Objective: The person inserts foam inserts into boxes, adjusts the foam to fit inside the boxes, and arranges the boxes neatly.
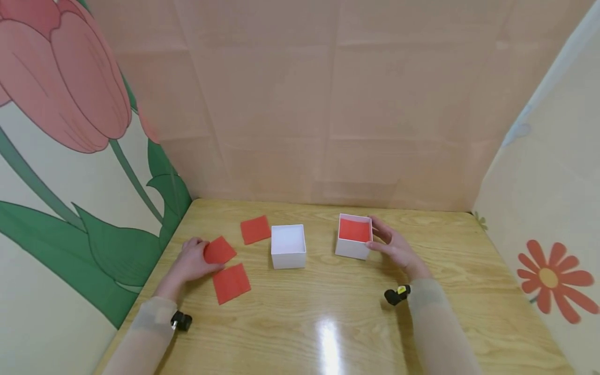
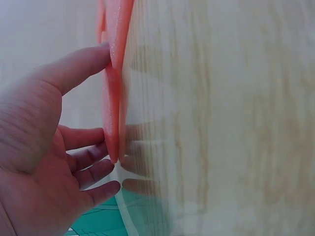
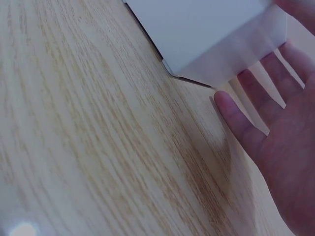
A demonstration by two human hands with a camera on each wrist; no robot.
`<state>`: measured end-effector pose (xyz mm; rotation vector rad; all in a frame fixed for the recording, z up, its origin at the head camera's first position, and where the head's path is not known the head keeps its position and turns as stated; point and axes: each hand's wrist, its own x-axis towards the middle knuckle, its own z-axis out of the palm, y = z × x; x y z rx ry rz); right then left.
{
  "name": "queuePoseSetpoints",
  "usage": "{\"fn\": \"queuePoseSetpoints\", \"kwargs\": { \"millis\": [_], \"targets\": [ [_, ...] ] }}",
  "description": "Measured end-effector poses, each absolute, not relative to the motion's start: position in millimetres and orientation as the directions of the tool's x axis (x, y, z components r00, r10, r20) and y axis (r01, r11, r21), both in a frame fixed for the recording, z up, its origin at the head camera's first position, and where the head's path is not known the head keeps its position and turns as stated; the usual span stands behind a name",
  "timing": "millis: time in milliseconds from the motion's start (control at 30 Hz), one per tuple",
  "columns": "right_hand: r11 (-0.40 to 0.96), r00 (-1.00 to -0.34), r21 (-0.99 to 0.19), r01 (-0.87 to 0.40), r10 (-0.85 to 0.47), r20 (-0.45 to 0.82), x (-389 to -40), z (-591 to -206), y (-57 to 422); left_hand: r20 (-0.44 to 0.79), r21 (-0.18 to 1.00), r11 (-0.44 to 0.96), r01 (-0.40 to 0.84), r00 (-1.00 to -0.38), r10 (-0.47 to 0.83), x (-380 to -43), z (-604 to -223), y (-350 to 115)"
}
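My left hand (image 1: pixel 193 262) is at a thin red square (image 1: pixel 219 251) at the left of the table, thumb and fingers on its edges. In the left wrist view, this soft-looking red square (image 2: pixel 112 108) lies edge-on between thumb and fingertips. My right hand (image 1: pixel 396 249) holds the right side of an open white box (image 1: pixel 352 249), thumb at the front corner and fingers towards the back. A red square (image 1: pixel 354 230) lies inside that box. The right wrist view shows the fingers along the white box's side (image 3: pixel 241 54).
A second open white box (image 1: pixel 288 260), with a bare white inside, stands mid-table. Two more red squares lie on the wooden table (image 1: pixel 300 323): one behind (image 1: pixel 255 229), left of this box, and one in front (image 1: pixel 232 284). A draped pinkish cloth (image 1: pixel 328 104) backs the table.
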<state>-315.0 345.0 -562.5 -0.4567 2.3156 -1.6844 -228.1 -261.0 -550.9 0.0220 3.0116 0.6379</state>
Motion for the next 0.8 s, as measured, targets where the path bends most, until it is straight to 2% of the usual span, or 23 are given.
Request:
{"fn": "queuePoseSetpoints", "kwargs": {
  "millis": [433,800],
  "targets": [
    [0.302,-0.925,-0.946,-0.116,-0.38,-0.008,-313.7,-563.1,343.5,-0.081,0.399,0.916,-0.029,-0.997,0.004,-231.5,-549.2,-260.2],
    [0.29,-0.921,-0.947,-0.141,-0.389,0.018,-314.7,-562.5,343.5,-0.034,0.424,0.905,-0.03,-0.999,-0.017,-233.8,-543.1,-259.6]
  ]
}}
